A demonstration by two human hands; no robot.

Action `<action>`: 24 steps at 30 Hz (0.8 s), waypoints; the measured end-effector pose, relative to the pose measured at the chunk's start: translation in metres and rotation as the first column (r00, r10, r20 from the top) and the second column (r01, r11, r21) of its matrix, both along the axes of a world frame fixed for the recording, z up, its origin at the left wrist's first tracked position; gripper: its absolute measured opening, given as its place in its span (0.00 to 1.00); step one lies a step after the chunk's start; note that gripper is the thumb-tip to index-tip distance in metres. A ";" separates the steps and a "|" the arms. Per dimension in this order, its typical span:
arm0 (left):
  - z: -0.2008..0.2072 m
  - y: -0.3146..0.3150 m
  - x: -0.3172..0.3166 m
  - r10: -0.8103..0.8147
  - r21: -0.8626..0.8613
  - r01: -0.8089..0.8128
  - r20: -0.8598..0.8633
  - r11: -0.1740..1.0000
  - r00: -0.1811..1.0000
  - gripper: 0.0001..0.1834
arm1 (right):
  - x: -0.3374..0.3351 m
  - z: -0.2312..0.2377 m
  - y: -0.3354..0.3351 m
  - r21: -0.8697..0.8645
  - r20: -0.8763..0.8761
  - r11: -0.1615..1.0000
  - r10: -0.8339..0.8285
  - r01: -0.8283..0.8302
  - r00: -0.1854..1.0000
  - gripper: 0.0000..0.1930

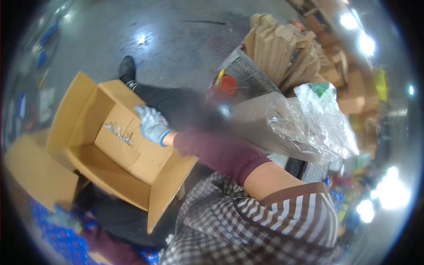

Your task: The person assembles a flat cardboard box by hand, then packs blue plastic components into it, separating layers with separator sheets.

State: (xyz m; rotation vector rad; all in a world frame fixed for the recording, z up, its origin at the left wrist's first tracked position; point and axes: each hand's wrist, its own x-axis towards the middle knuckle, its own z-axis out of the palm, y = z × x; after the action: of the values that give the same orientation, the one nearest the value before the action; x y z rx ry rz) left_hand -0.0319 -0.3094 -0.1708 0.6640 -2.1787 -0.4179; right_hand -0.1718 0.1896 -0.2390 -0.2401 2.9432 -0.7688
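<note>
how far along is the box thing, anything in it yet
The cardboard box already stands open with its flaps spread, and a small cluster of clear or shiny pieces lies inside against its back wall. In hand: the gloved right hand reaches into the box beside those pieces; whether it grips anything is unclear. Most of the box floor is bare. The left hand is blurred at lower left.

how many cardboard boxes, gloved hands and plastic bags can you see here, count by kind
open cardboard boxes: 2, the big cardboard box and the cardboard box at the left edge
gloved hands: 2, right hand inside the big box, left hand low at the left
clear plastic bags: 1, plastic bag
total: 5
</note>
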 end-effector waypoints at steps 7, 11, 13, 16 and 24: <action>0.124 0.131 0.147 -0.002 0.204 0.027 -0.123 0.979 0.992 0.30 | 0.000 0.020 -0.008 0.073 -0.286 0.965 0.263 -0.253 0.921 0.35; 0.110 0.202 0.174 -0.154 0.774 0.485 -0.465 0.406 0.872 0.36 | 0.000 0.126 -0.038 -0.907 0.400 0.395 0.697 0.147 0.595 0.32; 0.095 0.225 0.175 -0.183 0.860 0.338 -0.288 0.382 0.940 0.41 | 0.007 0.121 -0.050 -0.990 0.108 0.042 0.845 0.136 0.524 0.32; 0.096 0.269 0.150 -0.035 0.836 0.528 -0.529 0.153 0.848 0.41 | 0.023 0.121 -0.047 -0.846 -0.155 0.273 0.697 -0.459 0.700 0.19; 0.093 0.252 0.149 -0.200 0.870 0.397 -0.350 0.292 0.915 0.29 | 0.006 0.070 0.030 -0.991 -0.108 -0.128 0.576 -0.041 0.810 0.22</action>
State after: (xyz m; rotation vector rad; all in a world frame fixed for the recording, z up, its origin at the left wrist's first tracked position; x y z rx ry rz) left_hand 0.1170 -0.0578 -0.0774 0.7238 -1.6888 -1.9856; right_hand -0.1655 0.2192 -0.1685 -0.7471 1.1182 -2.3498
